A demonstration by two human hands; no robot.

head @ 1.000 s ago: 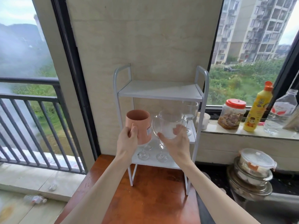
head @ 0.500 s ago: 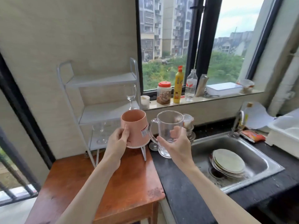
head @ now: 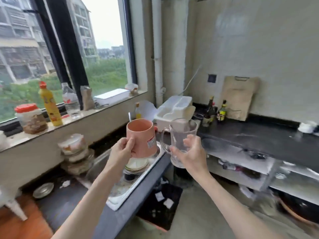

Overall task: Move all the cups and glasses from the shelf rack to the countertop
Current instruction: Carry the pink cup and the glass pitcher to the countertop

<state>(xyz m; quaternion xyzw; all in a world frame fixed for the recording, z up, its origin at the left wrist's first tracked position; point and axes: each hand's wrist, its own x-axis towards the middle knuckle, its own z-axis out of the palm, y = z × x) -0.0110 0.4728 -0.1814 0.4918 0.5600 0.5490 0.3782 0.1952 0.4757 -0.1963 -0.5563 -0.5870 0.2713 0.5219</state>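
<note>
My left hand [head: 121, 150] grips a pink plastic cup [head: 141, 138] by its side, upright, above the sink. My right hand [head: 190, 155] holds a clear glass mug [head: 181, 140] with a handle, fingers wrapped round its body, just right of the pink cup. Both cups hang in the air in front of the black countertop [head: 255, 135], which runs along the right wall. Only a white leg of the shelf rack [head: 15, 207] shows at the lower left edge.
A steel sink [head: 131, 185] with plates lies below my left hand. Stacked lidded bowls [head: 74, 152] stand left of it. On the windowsill are a jar [head: 31, 118], a yellow bottle [head: 50, 104] and a water bottle [head: 70, 100]. A white dish rack [head: 174, 111], sauce bottles [head: 215, 109] and a cutting board [head: 238, 97] stand at the counter's back.
The view has swung right from the shelf rack to the sink and the black counter. Both hands have carried the pink cup and the glass mug along.
</note>
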